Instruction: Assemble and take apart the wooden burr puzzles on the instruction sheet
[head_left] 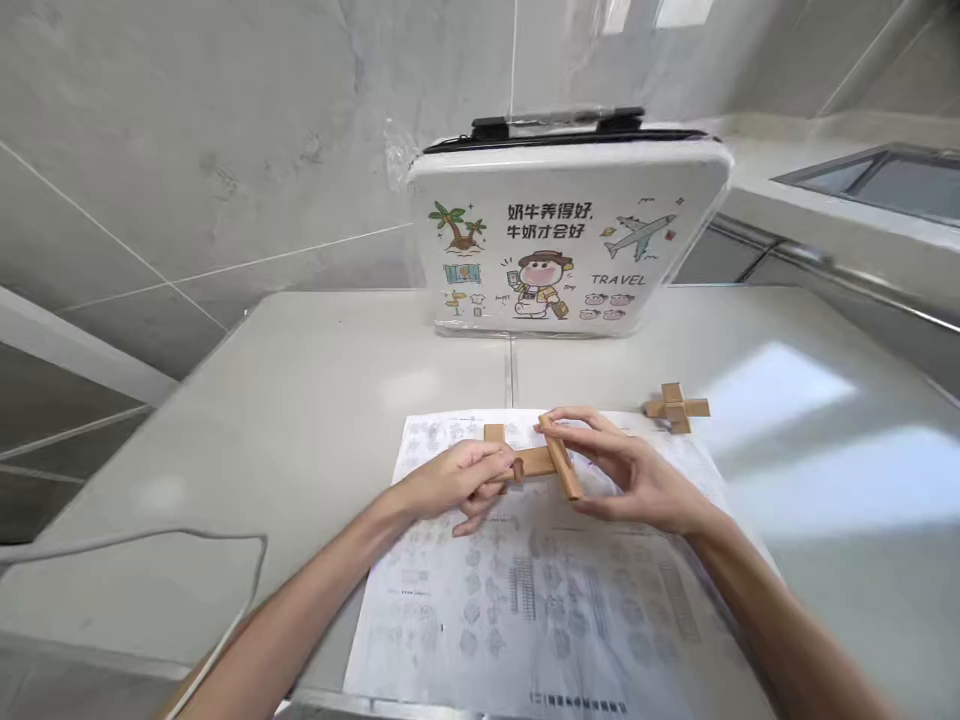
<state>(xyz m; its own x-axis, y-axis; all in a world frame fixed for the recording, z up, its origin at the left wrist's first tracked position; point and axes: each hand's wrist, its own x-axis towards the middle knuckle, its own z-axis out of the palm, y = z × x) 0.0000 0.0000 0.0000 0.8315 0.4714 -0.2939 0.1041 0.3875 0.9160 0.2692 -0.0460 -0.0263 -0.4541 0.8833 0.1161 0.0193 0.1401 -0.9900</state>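
My left hand [463, 478] pinches wooden pieces [535, 462]; my right hand [634, 475] grips a stick [562, 464] lengthwise; I'd keep both steady, unforced.

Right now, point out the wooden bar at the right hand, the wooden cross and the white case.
Wooden bar [561, 459]: head view, long side's middle.
Wooden cross [676, 409]: head view, its middle.
White case [568, 238]: head view, printed front.

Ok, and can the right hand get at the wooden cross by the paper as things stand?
Probably yes: nothing seems to stand between the right hand and the cross, by the paper's far right corner. But its fingers hold a stick, which might need putting down first.
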